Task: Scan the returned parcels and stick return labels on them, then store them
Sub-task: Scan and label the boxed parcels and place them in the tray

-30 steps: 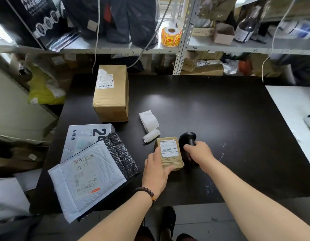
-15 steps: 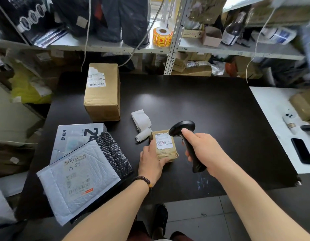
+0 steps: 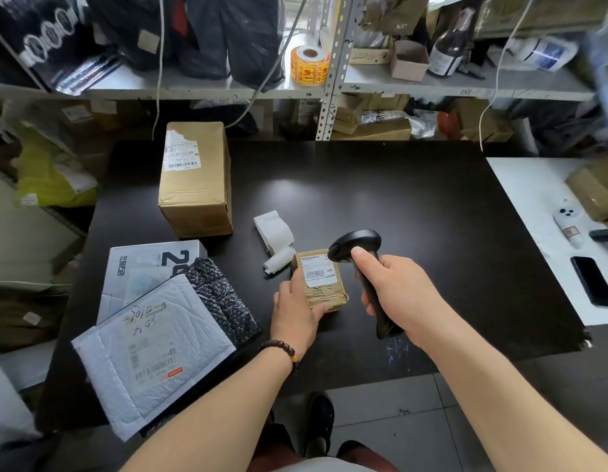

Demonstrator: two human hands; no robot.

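A small brown parcel (image 3: 321, 284) with a white barcode label lies on the black table (image 3: 415, 212). My left hand (image 3: 294, 311) holds its near left side, thumb under the front edge. My right hand (image 3: 396, 294) grips a black handheld scanner (image 3: 355, 245), its head just above the parcel's far right corner, index finger on the trigger. A roll of white labels (image 3: 277, 243) lies just beyond the parcel. A large brown box (image 3: 197, 185) stands at the far left. A white bubble mailer (image 3: 149, 349), a black bubble mailer (image 3: 224, 301) and a white printed box (image 3: 142, 267) are stacked at the near left.
Metal shelves (image 3: 330, 80) behind the table hold bags, cartons, a bottle and a roll of orange stickers (image 3: 309, 64). A white table (image 3: 534, 212) on the right carries a phone (image 3: 593, 281), a white device (image 3: 568, 223) and a brown parcel (image 3: 598, 192). My shoes show below the table edge.
My right hand lifted the scanner off the table and now points its head at the small parcel's label. The left hand stays on the parcel.
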